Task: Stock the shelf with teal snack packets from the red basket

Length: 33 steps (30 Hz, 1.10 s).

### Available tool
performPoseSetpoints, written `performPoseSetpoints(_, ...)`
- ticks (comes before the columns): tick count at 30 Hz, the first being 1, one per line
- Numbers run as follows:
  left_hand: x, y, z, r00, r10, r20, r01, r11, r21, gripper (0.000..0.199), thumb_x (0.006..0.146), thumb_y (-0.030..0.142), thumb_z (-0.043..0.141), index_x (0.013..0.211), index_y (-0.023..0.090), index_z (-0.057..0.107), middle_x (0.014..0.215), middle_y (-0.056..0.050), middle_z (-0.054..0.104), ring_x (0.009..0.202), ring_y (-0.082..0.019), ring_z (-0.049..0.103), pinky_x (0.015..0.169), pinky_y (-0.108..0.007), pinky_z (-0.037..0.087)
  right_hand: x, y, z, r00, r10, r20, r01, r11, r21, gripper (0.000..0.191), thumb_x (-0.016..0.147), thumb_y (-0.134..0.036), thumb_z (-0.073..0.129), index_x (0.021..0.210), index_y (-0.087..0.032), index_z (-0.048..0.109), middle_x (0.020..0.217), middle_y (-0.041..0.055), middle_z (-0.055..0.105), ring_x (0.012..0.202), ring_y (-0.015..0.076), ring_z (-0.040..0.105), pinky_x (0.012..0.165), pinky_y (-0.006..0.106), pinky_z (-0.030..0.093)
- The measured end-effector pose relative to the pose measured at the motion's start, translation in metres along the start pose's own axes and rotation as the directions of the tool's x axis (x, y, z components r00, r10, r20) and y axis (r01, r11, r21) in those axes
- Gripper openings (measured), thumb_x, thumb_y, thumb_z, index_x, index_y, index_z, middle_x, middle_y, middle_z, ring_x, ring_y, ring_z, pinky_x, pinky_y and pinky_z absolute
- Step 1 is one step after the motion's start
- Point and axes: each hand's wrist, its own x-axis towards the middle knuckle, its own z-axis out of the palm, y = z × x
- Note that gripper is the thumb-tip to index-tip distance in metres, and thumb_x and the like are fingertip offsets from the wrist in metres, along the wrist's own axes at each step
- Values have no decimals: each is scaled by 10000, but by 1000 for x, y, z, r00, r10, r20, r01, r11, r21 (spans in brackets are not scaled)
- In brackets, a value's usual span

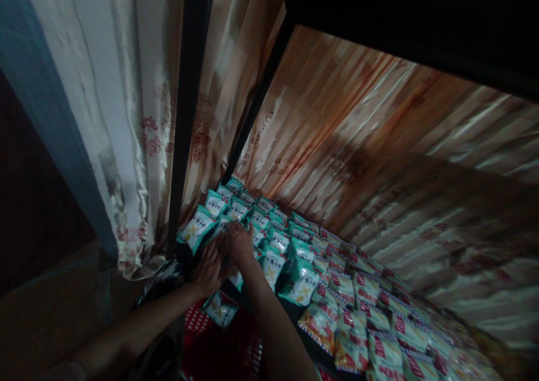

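My right hand (pixel 239 241) bends over a teal-and-white snack bag (pixel 223 223) in the front left of the rows, fingers curled down onto it. Close beside it, my left hand (pixel 209 267) lies with its fingers stretched out against the same group of bags; the hands hide most of what is under them. Around them, teal snack bags (pixel 274 266) stand in tilted rows on a dark shelf. Below my wrists, another teal snack bag (pixel 220 309) rests at the edge of a red plastic basket (pixel 196 325).
Red-and-white snack bags (pixel 353 336) fill rows to the right. Dark upright posts (pixel 189 100) rise at the left, with pleated, shiny curtains (pixel 379 145) behind the shelf. A dark panel (pixel 421 27) overhangs at the upper right.
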Motion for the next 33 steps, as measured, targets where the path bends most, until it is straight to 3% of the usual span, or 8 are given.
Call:
performPoseSetpoints(5, 1, 0, 3, 996, 56, -63, -57, 998, -12, 659, 878, 259, 407, 1459, 121, 129, 1512, -162, 207, 1394, -326, 158, 1058, -527, 304, 12, 15, 1, 998, -25, -56, 24, 1000, -12, 344, 883, -185, 398, 1184, -150, 561, 1301, 136, 534, 1226, 227, 456, 1082, 452, 185)
performPoseSetpoints(9, 4, 0, 3, 991, 93, -100, -95, 995, -17, 670, 859, 180, 384, 1463, 136, 96, 1527, -149, 160, 1401, -317, 131, 1066, -539, 290, 30, 27, -3, 996, 24, -90, -27, 999, -37, 361, 909, -184, 353, 1203, -134, 556, 1317, 143, 523, 1267, 227, 420, 1068, 419, 229)
performPoseSetpoints(14, 4, -1, 2, 992, 87, -93, -89, 996, -14, 632, 886, 231, 388, 1458, 158, 129, 1533, -132, 146, 1402, -304, 138, 1077, -525, 276, 53, 39, -9, 995, 85, -43, -89, 992, -95, 346, 911, -213, 377, 1205, -148, 546, 1326, 133, 518, 1251, 230, 446, 1064, 426, 245)
performPoseSetpoints(22, 7, 0, -1, 994, 72, -79, -72, 997, 7, 580, 925, 296, 334, 1448, 108, 169, 1507, -164, 222, 1392, -309, 176, 1078, -507, 289, 79, 53, -1, 992, 125, -7, -125, 985, -120, 297, 889, -241, 434, 1139, -167, 576, 1244, 144, 583, 1188, 248, 514, 1055, 483, 243)
performPoseSetpoints(28, 6, 0, 1, 993, 77, -86, -76, 997, 12, 584, 918, 282, 359, 1446, 111, 180, 1496, -157, 259, 1385, -314, 199, 1073, -508, 309, 81, 53, 0, 993, 109, 43, -101, 984, -146, 222, 871, -293, 491, 1001, -175, 627, 999, 110, 696, 961, 232, 642, 1046, 478, 249)
performPoseSetpoints(33, 7, 2, 1, 995, 55, -83, -55, 998, 5, 610, 902, 237, 398, 1453, 131, 159, 1504, -140, 245, 1387, -311, 195, 1075, -509, 316, 81, 53, -1, 992, 121, 46, -113, 983, -148, 238, 899, -262, 429, 971, -179, 640, 1002, 102, 696, 955, 216, 640, 1046, 464, 249)
